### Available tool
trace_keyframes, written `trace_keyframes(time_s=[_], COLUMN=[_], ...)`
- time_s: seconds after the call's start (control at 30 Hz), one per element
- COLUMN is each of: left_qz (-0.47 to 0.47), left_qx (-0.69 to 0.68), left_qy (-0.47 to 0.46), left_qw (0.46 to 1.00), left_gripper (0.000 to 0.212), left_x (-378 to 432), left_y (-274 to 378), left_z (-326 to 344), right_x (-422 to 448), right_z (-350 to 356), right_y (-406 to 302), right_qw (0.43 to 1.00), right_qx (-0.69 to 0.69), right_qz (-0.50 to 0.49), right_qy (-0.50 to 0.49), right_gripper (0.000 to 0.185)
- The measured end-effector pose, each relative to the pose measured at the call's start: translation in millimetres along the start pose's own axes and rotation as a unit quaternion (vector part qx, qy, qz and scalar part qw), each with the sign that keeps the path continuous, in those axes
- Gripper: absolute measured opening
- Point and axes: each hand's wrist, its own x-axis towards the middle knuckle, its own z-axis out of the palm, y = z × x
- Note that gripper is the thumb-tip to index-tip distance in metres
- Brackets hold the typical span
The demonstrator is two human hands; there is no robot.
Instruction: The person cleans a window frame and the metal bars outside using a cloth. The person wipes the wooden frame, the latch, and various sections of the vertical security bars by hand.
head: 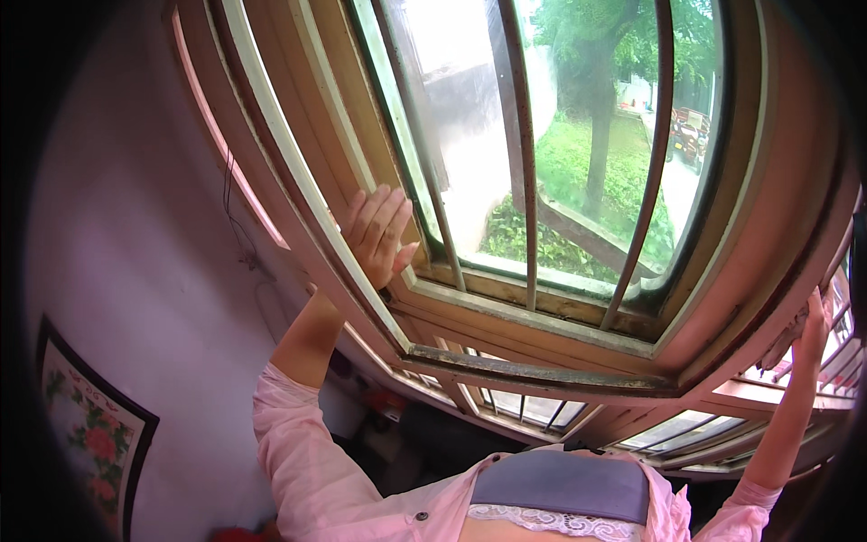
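Note:
My left hand (381,234) lies flat on the wooden frame at the left of a window. Its thumb stands apart from the fingers, and it holds nothing. Before me is a brown wooden window sash (528,332) with a glass pane (582,156) and upright metal bars (530,203) across it. Out at the right rim, my right hand (816,315) is raised against the outer window frame (718,318). A crumpled greyish rag (780,344) hangs from under its fingers. The fingertips of that hand are hard to make out at the picture's edge.
A pale wall (135,237) runs along the left, with thin dark wires (234,210) hanging on it. A framed flower picture (91,433) is on that wall. More barred windows (684,433) appear lower right. Outside stand a tree (599,129) and a red vehicle (689,135).

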Motion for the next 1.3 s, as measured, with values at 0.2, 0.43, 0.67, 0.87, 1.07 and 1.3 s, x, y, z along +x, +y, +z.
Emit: trace_keyframes(time_s=[0.2,0.43,0.67,0.87,1.07,1.3], left_qz=[-0.048,-0.012,0.162,-0.156,-0.541,-0.554], left_qx=[0.179,0.203,0.009,-0.132,-0.703,-0.605], left_qy=[-0.166,-0.265,-0.110,-0.042,0.119,0.058], left_qw=[0.969,0.943,0.981,0.978,0.446,0.569], left_gripper=[0.078,0.072,0.033,0.030,0.067,0.043], left_x=[29,50,8,-95,-153,-135], left_y=[16,15,-2,16,73,125], left_z=[10,14,5,-39,-54,-67], right_x=[0,-4,-1,-5,-2,-7], right_z=[-7,0,4,10,2,6], right_y=[0,-4,-11,-14,-17,-22], right_qw=[1.000,0.999,0.998,0.998,0.993,0.986], right_qx=[0.006,-0.015,0.001,-0.004,-0.028,0.024], right_qz=[-0.014,-0.010,-0.005,0.010,0.022,-0.004], right_qy=[-0.027,-0.028,-0.063,-0.067,-0.112,-0.167], right_gripper=[0.036,0.028,0.023,0.030,0.030,0.029])
